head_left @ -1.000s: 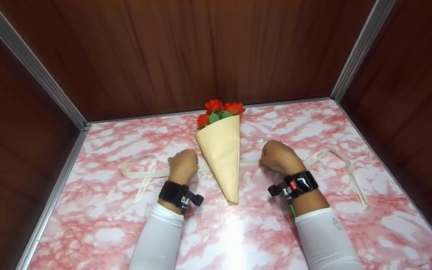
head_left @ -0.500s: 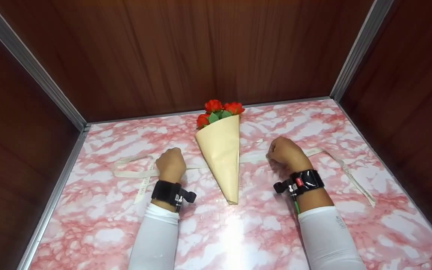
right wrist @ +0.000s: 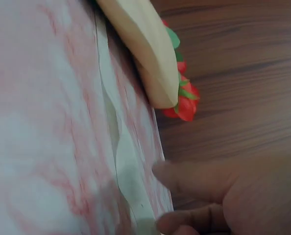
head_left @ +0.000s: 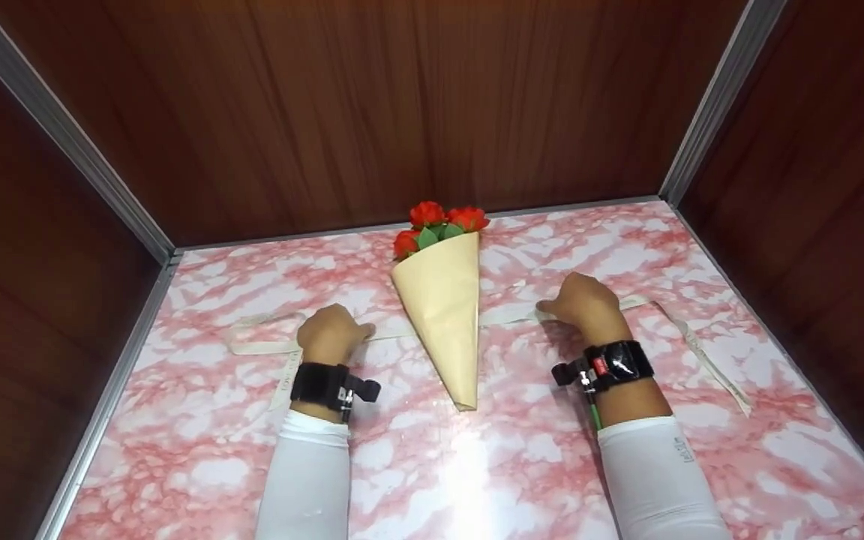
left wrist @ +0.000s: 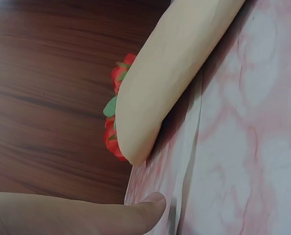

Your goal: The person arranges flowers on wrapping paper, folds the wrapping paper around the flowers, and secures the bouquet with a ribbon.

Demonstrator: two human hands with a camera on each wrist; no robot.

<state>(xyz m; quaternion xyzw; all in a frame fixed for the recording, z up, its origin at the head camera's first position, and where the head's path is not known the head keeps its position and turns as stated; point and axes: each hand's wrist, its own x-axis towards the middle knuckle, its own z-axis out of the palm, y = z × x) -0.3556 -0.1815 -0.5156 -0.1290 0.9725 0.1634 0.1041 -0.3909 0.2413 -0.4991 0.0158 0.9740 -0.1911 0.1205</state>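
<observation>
A bouquet of red artificial-looking roses (head_left: 427,214) in a tan paper cone (head_left: 443,300) lies mid-table, its point toward me. Beneath the cone runs a cream printed ribbon (head_left: 507,318), spread out to both sides. To the left, my left hand (head_left: 331,331) is over the ribbon; its thumb (left wrist: 153,208) sticks out straight beside the strip, its other fingers hidden. On the opposite side my right hand (head_left: 586,304) hovers at the ribbon, thumb parted from the fingers in the right wrist view, fingertips (right wrist: 167,223) right at the strip's edge.
The table (head_left: 417,480) has a pink and white marbled top. Dark wood panels (head_left: 402,112) enclose its back and sides, with metal frame rails (head_left: 724,97) at the corners. One ribbon tail (head_left: 702,352) trails to the right; a loop (head_left: 252,334) lies at left.
Both hands have moved outward along the ribbon, away from the bouquet. Their thumbs have come away from the fingers. The bouquet has stayed in place.
</observation>
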